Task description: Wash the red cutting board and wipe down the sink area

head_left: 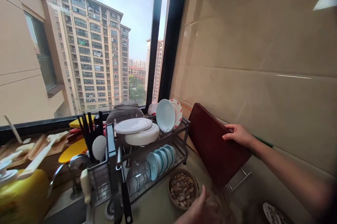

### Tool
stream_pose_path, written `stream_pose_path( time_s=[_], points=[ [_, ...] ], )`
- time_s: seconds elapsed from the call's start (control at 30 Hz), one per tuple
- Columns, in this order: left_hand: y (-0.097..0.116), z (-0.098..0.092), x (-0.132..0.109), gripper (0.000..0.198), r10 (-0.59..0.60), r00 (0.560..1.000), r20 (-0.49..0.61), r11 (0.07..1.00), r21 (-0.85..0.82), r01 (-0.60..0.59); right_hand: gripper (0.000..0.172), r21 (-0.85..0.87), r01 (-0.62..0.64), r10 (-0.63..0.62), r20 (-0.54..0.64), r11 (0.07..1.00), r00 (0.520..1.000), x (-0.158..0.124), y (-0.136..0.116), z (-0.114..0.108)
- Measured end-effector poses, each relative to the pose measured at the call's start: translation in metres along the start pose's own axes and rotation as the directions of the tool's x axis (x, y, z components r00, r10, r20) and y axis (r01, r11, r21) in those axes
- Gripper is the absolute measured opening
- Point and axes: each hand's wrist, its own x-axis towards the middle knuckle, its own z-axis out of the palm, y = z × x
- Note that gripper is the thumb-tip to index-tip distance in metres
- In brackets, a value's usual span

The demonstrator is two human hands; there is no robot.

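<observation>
Far left of both hands, a yellow bottle (22, 196) with a white pump top is seen at the frame edge; wooden trays (39, 147) are lined up behind it under the window.

Left of the left hand, a two-tier dish rack (181, 136) is stood on the worktop (155, 206). Dark utensils (89, 129) are held upright in its near-side caddy. White plates (137, 131) are stacked flat on the top tier, a pale blue bowl (165, 114) is set on edge behind them. Small blue bowls (162, 159) are racked on edge on the lower tier.

Left hand (204, 208): seen low at the bottom edge, motion-blurred. Whether it is clenched or released cannot be told; nothing is seen gripped. A bowl of small shells or nuts (182, 189) is just left of it, close to the fingers; contact cannot be confirmed.

Above and right of the left hand, a dark red cutting board (214, 150) is propped tilted on a metal stand (240, 178) against the tiled wall (263, 59).

Right hand (238, 134): the board's upper right edge is grasped, fingers curled over the front face, forearm extended from lower right.

Below the right forearm, a round dark object with a white label (272, 213) is partly cut off by the frame.
</observation>
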Motion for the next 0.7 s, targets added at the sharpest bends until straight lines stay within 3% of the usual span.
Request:
stream_pose_path(
  time_s=[0.07, 0.17, 0.27, 0.37, 0.47, 0.53, 0.63, 0.7],
  points=[
    [-0.005, 0.017, 0.062, 0.070, -0.095, 0.995, 0.036, 0.985, -0.139, 0.099, 0.049, -0.007, 0.036, -0.036, 0.042, 0.999, 0.998, 0.006, 0.003, 0.006],
    [-0.010, 0.025, 0.134, 0.072, -0.096, 0.992, 0.080, 0.910, -0.397, 0.120, 0.049, -0.061, 0.104, -0.099, 0.084, 0.993, 0.992, 0.021, 0.009, 0.010],
    [0.002, 0.015, 0.176, 0.066, -0.047, 0.997, 0.065, 0.873, -0.481, 0.072, 0.050, -0.110, 0.167, -0.160, 0.069, 0.980, 0.985, 0.051, 0.012, 0.017],
    [0.023, 0.002, 0.195, 0.059, 0.030, 0.998, -0.050, 0.858, -0.511, -0.052, 0.049, -0.248, 0.212, -0.214, 0.020, 0.945, 0.977, 0.092, 0.012, 0.037],
    [0.026, -0.022, 0.193, 0.055, 0.064, 0.978, -0.200, 0.859, -0.488, -0.156, 0.050, -0.438, 0.196, -0.241, -0.048, 0.877, 0.969, 0.131, 0.011, 0.071],
    [0.014, -0.049, 0.174, 0.056, 0.059, 0.979, -0.196, 0.909, -0.394, -0.134, 0.056, -0.492, 0.177, -0.242, -0.072, 0.853, 0.968, 0.150, 0.013, 0.095],
    [-0.011, -0.104, 0.122, 0.071, 0.033, 0.999, 0.032, 0.994, -0.108, -0.030, 0.058, -0.498, 0.201, -0.257, -0.044, 0.844, 0.965, 0.166, 0.021, 0.114],
    [-0.022, -0.143, 0.075, 0.074, -0.044, 0.984, 0.172, 0.981, 0.196, 0.010, 0.055, -0.513, 0.269, -0.301, 0.022, 0.815, 0.954, 0.168, 0.029, 0.113]
  ],
)
